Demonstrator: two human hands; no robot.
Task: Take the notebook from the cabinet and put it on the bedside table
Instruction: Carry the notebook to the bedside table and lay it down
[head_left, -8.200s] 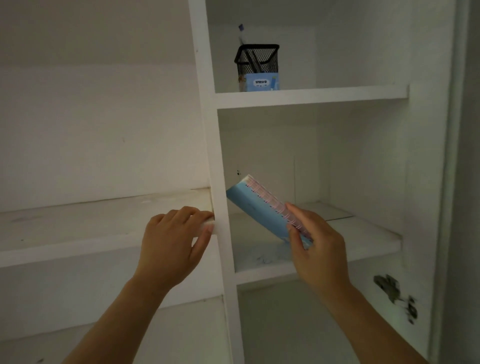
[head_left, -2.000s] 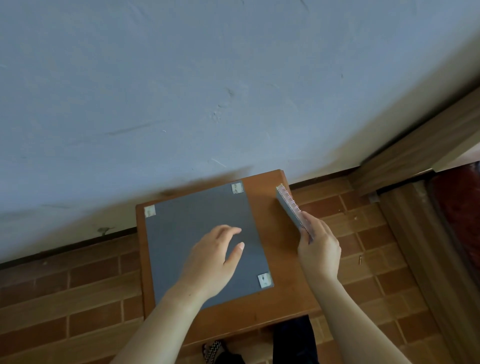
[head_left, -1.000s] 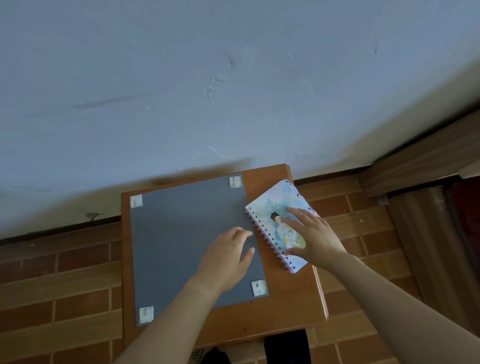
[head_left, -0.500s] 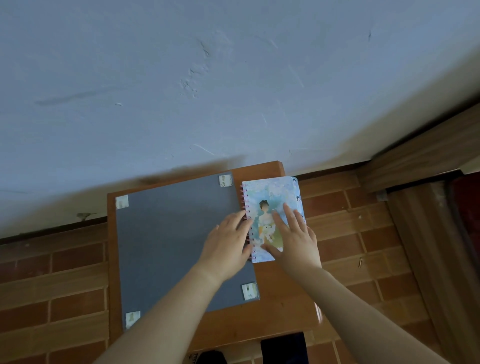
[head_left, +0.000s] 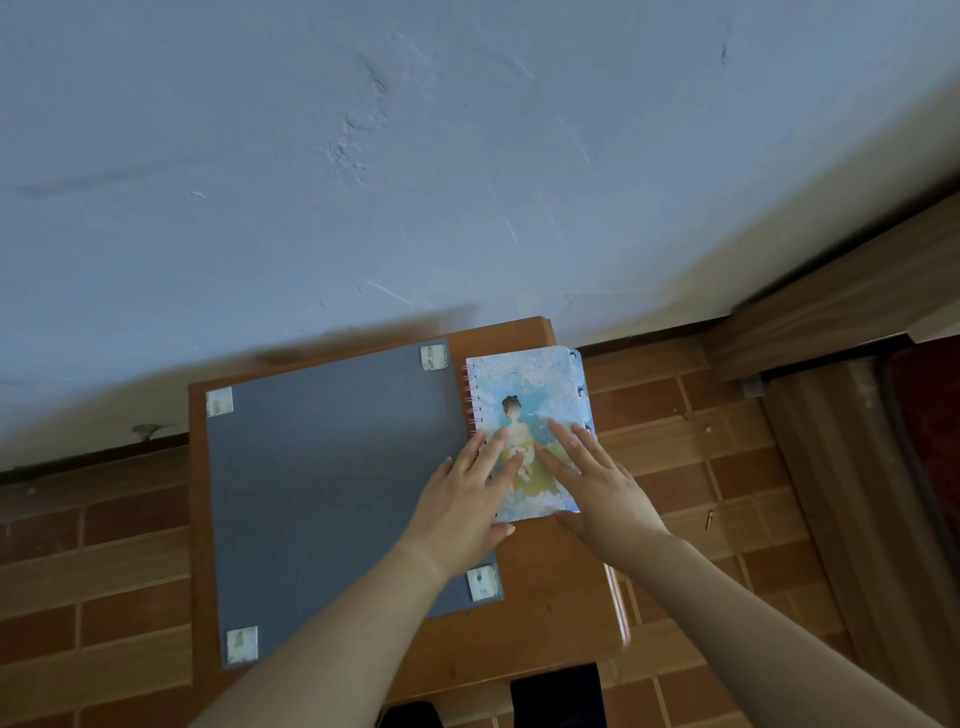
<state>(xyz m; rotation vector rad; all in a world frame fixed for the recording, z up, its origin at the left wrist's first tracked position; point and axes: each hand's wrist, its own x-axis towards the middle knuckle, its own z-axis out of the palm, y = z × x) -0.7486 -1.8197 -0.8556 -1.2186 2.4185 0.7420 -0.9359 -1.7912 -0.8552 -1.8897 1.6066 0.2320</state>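
Spiral-bound notebook, glossy pastel cover with a painted figure and pink wire coils down its near-left edge, lying flat on the right part of a small square wooden bench, reddish-brown and smooth. Just left of it, touching or almost touching the coils, a matte grey sheet, rectangular, fixed at all four corners by worn pale tape squares. Left hand spread flat, fingers extended, resting across the notebook's lower-left part and the coil edge, thumb at the bottom margin; gripping nothing. Right hand likewise flat and open, fingers splayed over the cover's lower-right part, pressing rather than clasping. Behind the bench, a rough blue-grey plastered wall, scuffed and scratched. Below and around, a floor of red-brown brick-pattern tiles with pale joints. At far right, a grained wooden frame.
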